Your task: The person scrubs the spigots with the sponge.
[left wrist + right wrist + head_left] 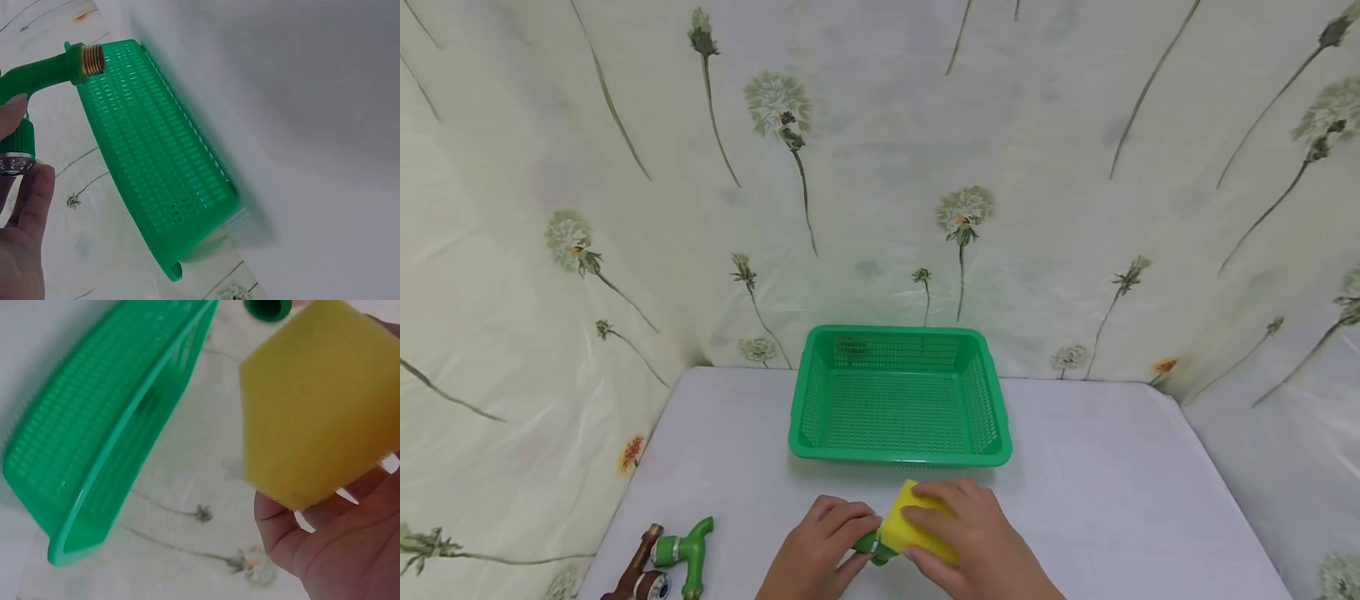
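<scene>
My left hand [820,550] grips a green plastic tap [47,74] by its ridged, silver-trimmed end, with the thumb on the body. The tap's brass-coloured threaded end points outward in the left wrist view, and its open spout end [269,307] shows at the top of the right wrist view. In my right hand [988,537] is a yellow sponge [319,403], held between the thumb and fingers. From the head view the sponge appears right up against the tap; whether they touch, I cannot tell. Both hands are near the table's front, partly hiding the tap.
Beyond the hands stands a green perforated basket [902,458] with nothing seen inside. On the table's left lie another green tap [694,554] and a brown tap [638,562], side by side. A flower-patterned cloth [880,167] hangs behind the white-covered table [1090,467].
</scene>
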Motion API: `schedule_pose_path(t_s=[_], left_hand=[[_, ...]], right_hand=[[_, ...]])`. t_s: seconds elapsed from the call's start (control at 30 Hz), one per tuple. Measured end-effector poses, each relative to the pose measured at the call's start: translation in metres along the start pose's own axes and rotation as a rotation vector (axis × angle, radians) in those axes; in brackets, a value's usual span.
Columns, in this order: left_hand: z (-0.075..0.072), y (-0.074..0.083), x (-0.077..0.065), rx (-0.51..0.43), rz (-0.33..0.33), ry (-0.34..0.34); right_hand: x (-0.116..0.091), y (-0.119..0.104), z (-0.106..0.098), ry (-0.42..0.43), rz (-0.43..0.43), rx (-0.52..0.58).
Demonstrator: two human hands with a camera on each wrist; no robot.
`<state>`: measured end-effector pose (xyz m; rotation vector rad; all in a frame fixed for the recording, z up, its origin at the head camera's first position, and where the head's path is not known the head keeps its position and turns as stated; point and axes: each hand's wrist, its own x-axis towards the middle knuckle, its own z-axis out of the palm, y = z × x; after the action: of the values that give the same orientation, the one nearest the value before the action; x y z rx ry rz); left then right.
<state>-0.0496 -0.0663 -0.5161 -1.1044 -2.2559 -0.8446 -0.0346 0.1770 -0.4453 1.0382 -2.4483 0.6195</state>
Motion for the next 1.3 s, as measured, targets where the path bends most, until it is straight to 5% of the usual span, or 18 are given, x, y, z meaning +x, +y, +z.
schedule_pose_path(t_s=[0.2,0.5,0.7,0.93,1.1,1.3], left_hand=[[0.002,0.002,0.001,0.0,0.016,0.011],[-0.004,0.002,0.001,0.036,-0.081,0.032],[-0.002,0.004,0.002,-0.007,-0.103,0.094],[0.001,0.005,0.004,-0.069,0.03,0.216],[-0.001,0.007,0.004,-0.086,-0.004,0.204],[0.0,0.008,0.005,-0.095,-0.042,0.259]], right_hand=[[0.001,-0.005,0.004,-0.091,-0.011,-0.072],[-0.018,0.014,-0.018,-0.056,0.284,-0.003],[-0.021,0.01,-0.001,0.082,0.532,0.422],[-0.045,0.014,0.047,-0.049,1.018,1.268],[-0.058,0.018,0.07,-0.023,1.21,1.341],[-0.067,0.004,0.086,-0.073,1.223,1.385]])
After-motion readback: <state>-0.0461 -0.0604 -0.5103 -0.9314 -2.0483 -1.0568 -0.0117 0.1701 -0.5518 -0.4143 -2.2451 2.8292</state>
